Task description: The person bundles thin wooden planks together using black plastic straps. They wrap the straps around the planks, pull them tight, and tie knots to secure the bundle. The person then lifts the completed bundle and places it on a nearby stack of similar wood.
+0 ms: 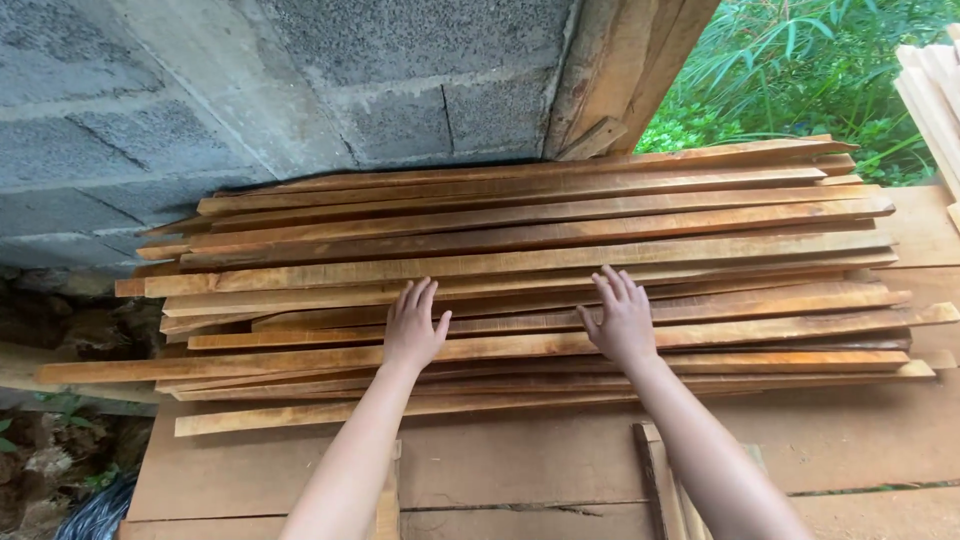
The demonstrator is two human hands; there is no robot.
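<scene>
In the head view, a pile of long thin wooden slats [520, 280] lies lengthwise across a rough plank table [520, 460], its far side close against a grey block wall [200, 90]. The slats lie loosely, ends uneven on both sides, several jutting out to the left past the table edge. The left hand [413, 328] and the right hand [622, 320] reach out over the middle of the pile, palms down, fingers spread and released, grasping nothing; the fingertips seem to rest on or hover just above the upper slats, and I cannot tell which. No slat is lifted or drawn clear of the pile, so the handling looks barely begun: the whole pile lies unsorted, and nothing is set apart on the bare planks nearer the person. A short upright piece of wood [655, 480] stands near the right forearm. More pale boards [935, 100] lean at the right edge, with green foliage [800, 70] behind, and a wooden post [630, 70] leans beside the wall
</scene>
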